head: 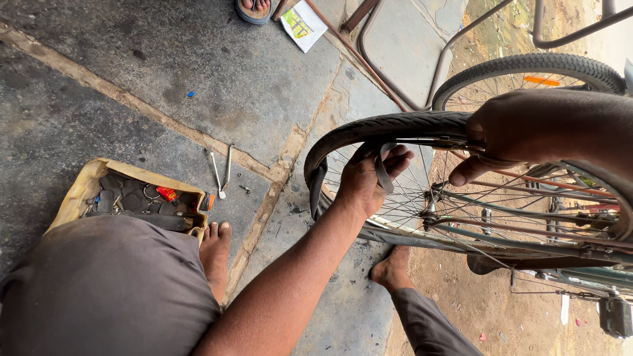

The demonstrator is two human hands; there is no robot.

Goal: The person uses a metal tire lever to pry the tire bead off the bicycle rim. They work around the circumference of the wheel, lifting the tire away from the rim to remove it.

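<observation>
Bicycle tyre (389,125), black and partly peeled off its rim (422,140), is seen on the near wheel of a bicycle lying over the stone floor (217,79). A loose black rubber strip (381,173) at the wheel's edge is grasped by the left hand (366,181), its fingers (395,160) curled round it. The tyre's top is gripped by the right hand (521,128), fingers clenched over tyre and rim, the thumb pressed below against the spokes (461,198). A second wheel (527,69) stands just behind. A yellow tray (82,188) of small parts lies on the floor beside a bare foot (216,247), with two metal levers (221,171) near it.
</observation>
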